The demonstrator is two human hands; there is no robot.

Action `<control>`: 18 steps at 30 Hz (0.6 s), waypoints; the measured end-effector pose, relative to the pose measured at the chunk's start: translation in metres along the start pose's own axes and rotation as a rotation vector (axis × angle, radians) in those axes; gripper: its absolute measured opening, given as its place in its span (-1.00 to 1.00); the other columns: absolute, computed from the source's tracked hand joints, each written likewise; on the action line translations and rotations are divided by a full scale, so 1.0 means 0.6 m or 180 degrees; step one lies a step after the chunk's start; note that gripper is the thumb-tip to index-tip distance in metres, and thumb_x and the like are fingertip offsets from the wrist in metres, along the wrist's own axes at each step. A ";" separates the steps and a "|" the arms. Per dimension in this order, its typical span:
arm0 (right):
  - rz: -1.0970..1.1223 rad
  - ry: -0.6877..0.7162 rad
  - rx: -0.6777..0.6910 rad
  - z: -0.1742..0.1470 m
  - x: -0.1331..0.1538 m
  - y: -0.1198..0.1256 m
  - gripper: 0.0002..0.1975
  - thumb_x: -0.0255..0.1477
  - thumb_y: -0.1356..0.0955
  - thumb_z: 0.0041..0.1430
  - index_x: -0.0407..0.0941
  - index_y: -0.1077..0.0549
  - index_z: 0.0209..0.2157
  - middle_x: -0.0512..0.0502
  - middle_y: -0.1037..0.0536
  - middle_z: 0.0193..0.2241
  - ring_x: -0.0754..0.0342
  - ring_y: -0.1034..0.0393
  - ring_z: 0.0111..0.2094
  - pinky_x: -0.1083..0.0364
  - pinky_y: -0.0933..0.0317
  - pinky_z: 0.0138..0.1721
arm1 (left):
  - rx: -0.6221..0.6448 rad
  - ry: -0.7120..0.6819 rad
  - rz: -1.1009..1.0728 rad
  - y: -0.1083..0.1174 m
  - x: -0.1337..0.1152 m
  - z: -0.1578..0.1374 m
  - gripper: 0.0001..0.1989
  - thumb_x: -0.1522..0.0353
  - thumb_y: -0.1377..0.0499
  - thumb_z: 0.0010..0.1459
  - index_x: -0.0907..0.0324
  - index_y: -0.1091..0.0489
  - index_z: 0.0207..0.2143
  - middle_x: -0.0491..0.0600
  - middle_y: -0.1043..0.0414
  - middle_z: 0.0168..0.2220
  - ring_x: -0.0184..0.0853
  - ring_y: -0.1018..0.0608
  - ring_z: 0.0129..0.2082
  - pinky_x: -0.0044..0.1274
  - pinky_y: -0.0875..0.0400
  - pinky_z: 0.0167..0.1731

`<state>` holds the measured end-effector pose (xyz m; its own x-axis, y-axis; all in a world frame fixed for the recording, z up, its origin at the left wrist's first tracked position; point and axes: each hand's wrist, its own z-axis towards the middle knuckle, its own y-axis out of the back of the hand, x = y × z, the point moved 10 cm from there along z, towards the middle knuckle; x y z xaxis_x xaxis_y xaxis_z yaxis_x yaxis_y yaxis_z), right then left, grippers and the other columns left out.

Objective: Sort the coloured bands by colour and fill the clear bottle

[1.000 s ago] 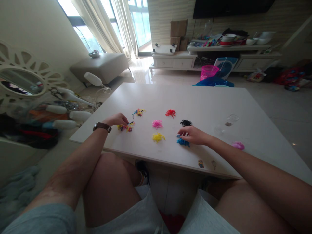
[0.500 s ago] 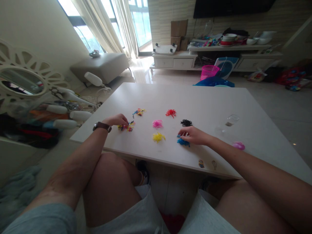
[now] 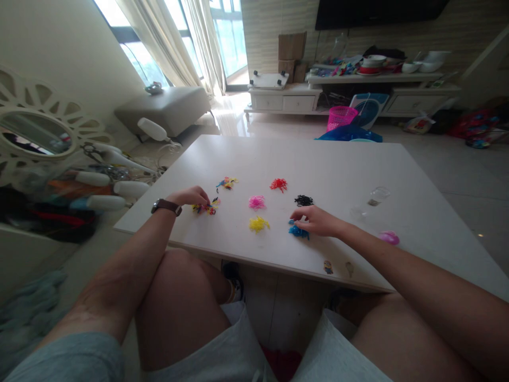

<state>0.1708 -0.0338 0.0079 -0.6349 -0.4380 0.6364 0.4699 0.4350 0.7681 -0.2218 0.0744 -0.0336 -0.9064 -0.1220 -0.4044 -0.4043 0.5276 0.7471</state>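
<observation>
My left hand [image 3: 195, 196], with a brown watch on the wrist, is over a mixed-colour pile of small bands [image 3: 204, 208]. Its fingertips are pinched together at the pile's far edge; what lies between them is too small to make out. On the right, my right hand [image 3: 316, 220] rests over a heap of blue bands [image 3: 299, 232], fingers curved and slightly apart. A bit of blue shows just under its fingertips. Close beyond that hand lies a black heap [image 3: 304, 200]. Between the hands are yellow [image 3: 258, 224], pink [image 3: 256, 202] and red [image 3: 279, 184] heaps.
Another mixed pile [image 3: 228, 183] lies behind my left hand. Right of my right arm are a clear container [image 3: 378, 195] and a pink-purple object [image 3: 388, 237]. A small cartoon figure piece [image 3: 328, 267] lies near the front edge of the white table [image 3: 338, 159].
Very little differs. Both hands stay over the same piles, with only a slight shift in the right hand's fingers.
</observation>
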 end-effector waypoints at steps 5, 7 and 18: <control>0.0000 0.0013 0.0022 0.000 0.003 0.000 -0.78 -0.41 -0.34 0.16 -0.15 -0.58 -0.20 -0.15 -0.62 -0.28 0.04 -0.48 -0.28 0.13 -0.30 -0.27 | 0.0038 -0.0007 0.0005 -0.003 0.000 0.001 -0.68 0.28 -0.28 -0.37 0.18 -0.62 -0.45 0.01 -0.58 -0.47 -0.24 -0.52 -0.40 -0.53 -0.37 -0.40; 0.0006 0.0021 0.0027 0.000 0.004 0.000 -0.78 -0.40 -0.34 0.16 -0.15 -0.58 -0.21 -0.15 -0.62 -0.28 0.04 -0.48 -0.29 0.13 -0.30 -0.28 | 0.0042 -0.0039 0.0023 -0.003 -0.001 0.001 -0.68 0.28 -0.31 -0.39 0.18 -0.62 -0.46 0.01 -0.58 -0.47 -0.24 -0.52 -0.40 -0.53 -0.37 -0.39; 0.0056 0.0003 0.0064 0.000 0.002 -0.003 -0.78 -0.40 -0.34 0.16 -0.14 -0.57 -0.21 -0.14 -0.62 -0.31 0.06 -0.49 -0.29 0.13 -0.32 -0.25 | -0.0144 0.0047 0.0288 0.011 0.007 0.007 -0.66 0.20 -0.29 -0.35 0.18 -0.60 -0.45 0.02 -0.59 -0.40 -0.20 -0.53 -0.31 -0.53 -0.38 -0.33</control>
<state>0.1692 -0.0350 0.0075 -0.6261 -0.4308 0.6499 0.4686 0.4583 0.7552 -0.2275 0.0807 -0.0326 -0.9410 -0.0882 -0.3266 -0.3256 0.4986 0.8034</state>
